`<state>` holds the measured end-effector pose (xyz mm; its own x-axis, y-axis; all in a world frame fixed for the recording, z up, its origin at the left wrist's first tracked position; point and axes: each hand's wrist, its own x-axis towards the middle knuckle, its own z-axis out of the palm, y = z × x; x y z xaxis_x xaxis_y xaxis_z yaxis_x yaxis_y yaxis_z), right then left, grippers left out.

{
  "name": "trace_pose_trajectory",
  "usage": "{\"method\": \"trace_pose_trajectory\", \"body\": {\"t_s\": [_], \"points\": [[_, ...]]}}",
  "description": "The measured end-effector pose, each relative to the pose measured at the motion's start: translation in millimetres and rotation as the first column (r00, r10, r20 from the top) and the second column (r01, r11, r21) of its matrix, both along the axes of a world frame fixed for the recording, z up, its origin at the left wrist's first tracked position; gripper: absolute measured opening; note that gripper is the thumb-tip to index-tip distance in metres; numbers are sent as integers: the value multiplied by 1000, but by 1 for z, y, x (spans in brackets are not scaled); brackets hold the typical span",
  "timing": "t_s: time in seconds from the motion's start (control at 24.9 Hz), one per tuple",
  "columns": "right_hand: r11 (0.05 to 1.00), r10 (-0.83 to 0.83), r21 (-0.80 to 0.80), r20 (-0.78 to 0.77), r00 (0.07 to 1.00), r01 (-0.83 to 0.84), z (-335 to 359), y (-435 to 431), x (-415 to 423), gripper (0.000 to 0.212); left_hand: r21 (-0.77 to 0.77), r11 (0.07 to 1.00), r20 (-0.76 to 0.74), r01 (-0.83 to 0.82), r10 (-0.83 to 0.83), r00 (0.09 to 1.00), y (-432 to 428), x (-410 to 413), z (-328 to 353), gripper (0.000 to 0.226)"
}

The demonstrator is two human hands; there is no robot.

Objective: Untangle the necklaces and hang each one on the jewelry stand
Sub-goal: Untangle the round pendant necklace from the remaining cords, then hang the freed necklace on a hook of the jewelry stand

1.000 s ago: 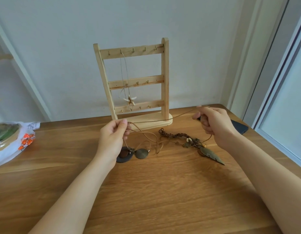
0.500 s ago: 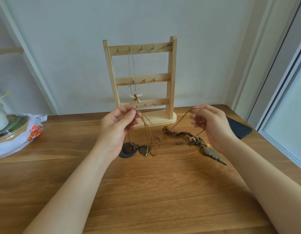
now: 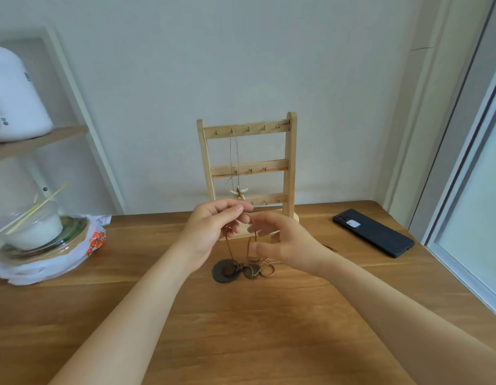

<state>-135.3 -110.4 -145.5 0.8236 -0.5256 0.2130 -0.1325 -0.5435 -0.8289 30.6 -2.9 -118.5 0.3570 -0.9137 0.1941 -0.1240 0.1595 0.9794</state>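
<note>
Disc-pendant necklace (image 3: 227, 270) mid-untangle, discs on table (image 3: 241, 334), frame centre. Left hand (image 3: 210, 232) pinches cord; right hand (image 3: 288, 245) fingers spread beside loop. Next, likely: free loop, lift to jewelry stand (image 3: 290, 162) hook.

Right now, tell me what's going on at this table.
A person is untangling a brown cord necklace. The left hand pinches its cord above the table, while the dark disc pendants rest on the wood. The right hand is at the hanging loop beside it; whether it grips the cord is unclear. A starfish necklace already hangs from the top rail of the wooden stand behind the hands.
</note>
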Motion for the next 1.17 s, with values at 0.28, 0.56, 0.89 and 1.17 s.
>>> {"method": "trace_pose_trajectory", "body": {"t_s": [0.28,0.56,0.89,1.17], "points": [[991,-60,119,-75,995,69,18,-12,12,23,92,990,157,-106,91,983,26,15,7,16],[840,87,-464,-398,913,-283,-28,25,6,14,103,926,-33,-362,367,930,47,33,-29,19],[964,71,-209,-390,918,-164,-23,29,0,8,255,853,85,-455,449,890,61,44,-45,21],[878,97,445,195,976,-176,96,16,10,16,164,974,175,-157,127,976,43,14,19,29]]}}
